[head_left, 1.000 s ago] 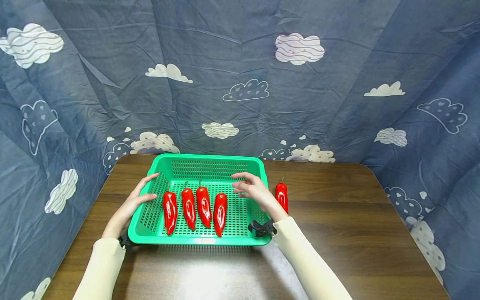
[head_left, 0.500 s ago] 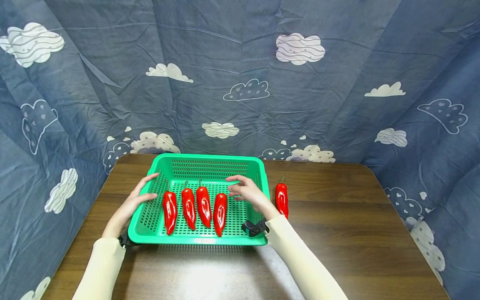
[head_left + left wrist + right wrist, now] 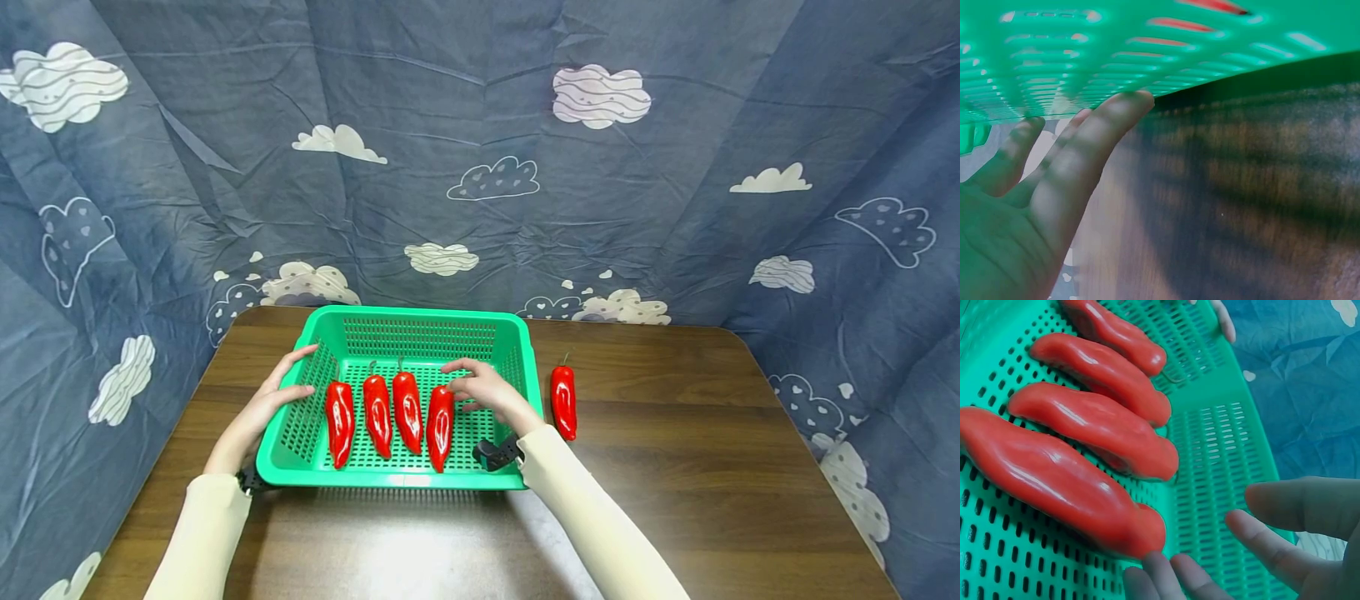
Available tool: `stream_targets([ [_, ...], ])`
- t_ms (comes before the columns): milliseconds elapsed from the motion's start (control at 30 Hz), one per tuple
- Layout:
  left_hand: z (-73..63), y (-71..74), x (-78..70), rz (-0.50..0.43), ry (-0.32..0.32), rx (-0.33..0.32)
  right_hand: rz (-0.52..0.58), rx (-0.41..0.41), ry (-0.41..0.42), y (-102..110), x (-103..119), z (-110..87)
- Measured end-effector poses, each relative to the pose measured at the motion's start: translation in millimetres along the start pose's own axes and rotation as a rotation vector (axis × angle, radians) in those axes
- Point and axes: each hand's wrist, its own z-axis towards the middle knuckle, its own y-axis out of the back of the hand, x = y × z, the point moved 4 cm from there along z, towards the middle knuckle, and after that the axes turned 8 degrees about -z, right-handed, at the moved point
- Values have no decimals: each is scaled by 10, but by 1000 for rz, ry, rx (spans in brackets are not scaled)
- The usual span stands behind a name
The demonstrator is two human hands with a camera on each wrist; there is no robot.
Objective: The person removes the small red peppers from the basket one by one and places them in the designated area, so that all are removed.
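A green plastic basket (image 3: pixel 397 481) with slotted walls holds several glossy red peppers lying side by side. My left hand (image 3: pixel 258 417) holds the basket's left wall, thumb and forefinger over the rim. In the left wrist view, its other fingers (image 3: pixel 1079 162) lie along the outside of the basket. Inside the basket, my right hand (image 3: pixel 483 390) is spread loosely beside the top end of the rightmost pepper (image 3: pixel 440 429). Its fingertips (image 3: pixel 1157 569) meet that end in the right wrist view; contact is unclear. Nothing is held in it.
Another red pepper (image 3: pixel 563 404) lies on the brown wooden table (image 3: pixel 675 450), right of the basket and just beyond the right forearm. A dark blue cloth (image 3: pixel 495 100) with printed clouds hangs behind the table and along both sides.
My right hand has moved left and slightly down inside the basket, up to the rightmost pepper. The pepper on the table shows in full now. My left hand and the basket stay in place.
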Motion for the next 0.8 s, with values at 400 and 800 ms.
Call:
stream_targets([
  [400,2,1,-4,7,-7,7,-107,62,-58,-99,-16,62],
  [800,-3,-8,-16,17,-11,0,-195,107,-74,-166,-34,102],
])
